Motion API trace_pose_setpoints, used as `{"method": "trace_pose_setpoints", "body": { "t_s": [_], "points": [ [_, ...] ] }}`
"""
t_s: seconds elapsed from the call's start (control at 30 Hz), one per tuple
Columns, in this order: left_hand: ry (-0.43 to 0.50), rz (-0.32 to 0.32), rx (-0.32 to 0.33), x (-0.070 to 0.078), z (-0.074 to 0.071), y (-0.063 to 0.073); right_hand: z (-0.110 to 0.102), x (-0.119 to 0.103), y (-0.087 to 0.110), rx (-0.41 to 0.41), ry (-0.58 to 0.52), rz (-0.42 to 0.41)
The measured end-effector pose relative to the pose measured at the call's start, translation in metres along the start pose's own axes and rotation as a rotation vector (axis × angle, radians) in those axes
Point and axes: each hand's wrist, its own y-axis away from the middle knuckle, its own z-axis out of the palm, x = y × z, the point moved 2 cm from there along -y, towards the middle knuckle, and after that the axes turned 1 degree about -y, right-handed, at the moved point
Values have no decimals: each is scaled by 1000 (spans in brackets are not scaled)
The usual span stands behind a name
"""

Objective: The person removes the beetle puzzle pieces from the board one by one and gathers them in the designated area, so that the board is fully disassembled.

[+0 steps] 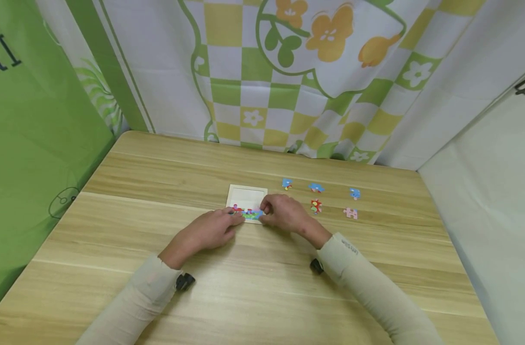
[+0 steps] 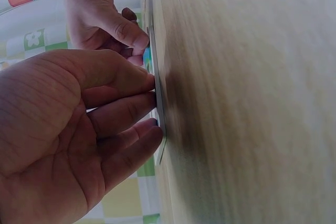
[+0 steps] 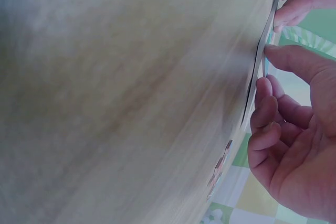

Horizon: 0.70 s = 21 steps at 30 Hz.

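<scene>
A square wooden puzzle frame point(image 1: 246, 188) lies flat on the table, with joined, brightly coloured pieces along its near side and a bare pale area behind them. My left hand point(image 1: 212, 229) rests its fingertips on the frame's near left part and the pieces there; in the left wrist view its fingers point(image 2: 128, 114) reach down to the edge. At the near right corner, my right hand point(image 1: 286, 214) holds a blue puzzle piece point(image 1: 258, 215) low against the frame between thumb and index finger. The other right fingers point(image 3: 265, 140) are curled. Both hands partly cover the pieces.
Several loose puzzle pieces lie to the right of the frame, among them a red one point(image 1: 316, 206), a pink one point(image 1: 350, 212) and a blue one point(image 1: 355, 193). The wooden table point(image 1: 254, 297) ends at a patterned curtain point(image 1: 254, 91) behind.
</scene>
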Motion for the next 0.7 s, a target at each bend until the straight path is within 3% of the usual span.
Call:
{"method": "trace_pose_setpoints", "body": {
  "t_s": [0.27, 0.7],
  "points": [
    [7, -17, -17, 0, -1, 0, -4, -2, 1, 76, -7, -34],
    [8, -33, -28, 0, 0, 0, -5, -2, 1, 93, -47, -28]
  ]
}}
